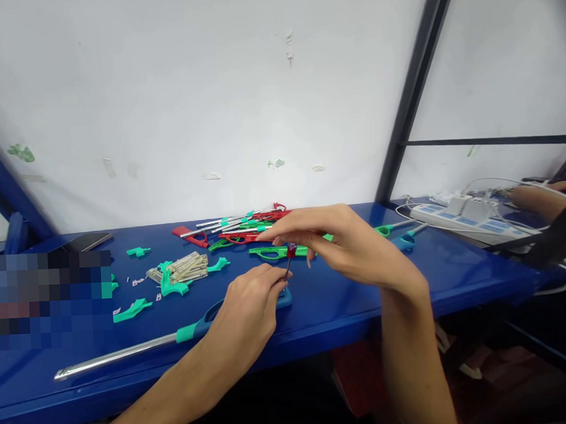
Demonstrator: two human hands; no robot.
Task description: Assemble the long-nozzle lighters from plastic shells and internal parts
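Near the front edge of the table lies a long-nosed lighter (201, 327) with a blue handle, a teal collar and a silver tube pointing left. My left hand (249, 307) is closed over its handle, with fingertips beside the shaft of a small screwdriver (291, 251). The screwdriver stands nearly upright over the handle's end, its red grip on top. Just above and around that grip is my right hand (340, 244), bent at the wrist with fingers stretched out. Whether a fingertip touches the grip is hard to see.
Behind my hands lie a pile of red and green lighters (237, 238), teal plastic pieces (176, 288) and clear fuel tanks (189, 266). More blue and green lighters (404, 241) lie right, by a white power strip (466, 219). A dark phone (90, 241) sits back left.
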